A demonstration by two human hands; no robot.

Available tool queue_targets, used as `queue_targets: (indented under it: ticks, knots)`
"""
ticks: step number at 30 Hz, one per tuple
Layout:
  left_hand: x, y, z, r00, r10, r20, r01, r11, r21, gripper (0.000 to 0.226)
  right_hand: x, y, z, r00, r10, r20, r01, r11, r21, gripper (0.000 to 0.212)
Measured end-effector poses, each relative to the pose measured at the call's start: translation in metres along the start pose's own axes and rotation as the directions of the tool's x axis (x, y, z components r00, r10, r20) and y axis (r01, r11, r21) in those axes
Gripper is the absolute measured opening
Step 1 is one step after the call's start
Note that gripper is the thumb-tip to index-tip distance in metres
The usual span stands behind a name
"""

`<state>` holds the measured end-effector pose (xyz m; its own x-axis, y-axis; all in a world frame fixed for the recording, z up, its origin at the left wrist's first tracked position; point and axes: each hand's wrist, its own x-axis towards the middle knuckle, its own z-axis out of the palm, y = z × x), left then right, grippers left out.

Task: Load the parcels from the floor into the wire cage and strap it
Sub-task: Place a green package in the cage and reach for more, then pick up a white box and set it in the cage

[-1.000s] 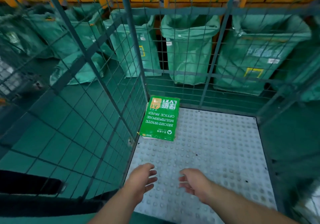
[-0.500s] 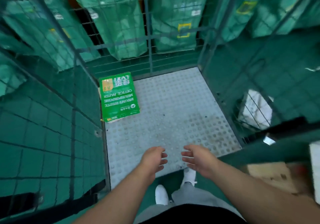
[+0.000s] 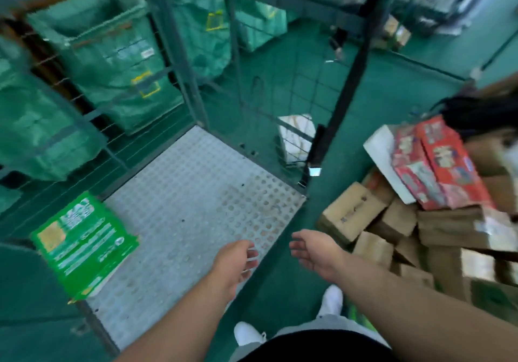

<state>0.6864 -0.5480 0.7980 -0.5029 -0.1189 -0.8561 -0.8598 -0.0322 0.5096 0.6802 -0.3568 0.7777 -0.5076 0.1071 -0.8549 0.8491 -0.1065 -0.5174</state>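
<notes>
Head view: parcel pile [image 3: 445, 225] newly visible

The grey perforated cage base [image 3: 196, 193] carries one green paper pack [image 3: 84, 244], lying flat at its left edge. On the green floor [image 3: 392, 95] to its right, brown cardboard parcels [image 3: 353, 215] lie heaped, and a white parcel [image 3: 294, 137] sits farther back.

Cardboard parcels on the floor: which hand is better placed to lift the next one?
Right. The right hand, open, is nearest the cardboard parcels; the left hand hovers over the cage floor, farther off.
</notes>
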Motion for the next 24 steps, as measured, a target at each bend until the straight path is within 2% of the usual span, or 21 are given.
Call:
queue_targets:
  ticks: [4,14,24]
  knots:
    - [0.004,0.013,0.082,0.997,0.022,0.076,-0.03,0.995,0.099,0.017,0.009,-0.003,-0.075,0.998,0.014,-0.068,-0.006,0.994,0.109,0.023]
    - [0.011,0.046,0.276,0.987,-0.01,0.161,-0.041,0.95,0.308,0.02,0.051,-0.027,-0.256,0.984,0.081,-0.161,-0.019,0.936,0.353,0.025]
    - [-0.003,0.077,0.387,0.974,-0.002,0.228,-0.096,0.904,0.417,0.018,0.061,-0.057,-0.347,0.979,0.073,-0.191,0.031,0.869,0.494,0.023]
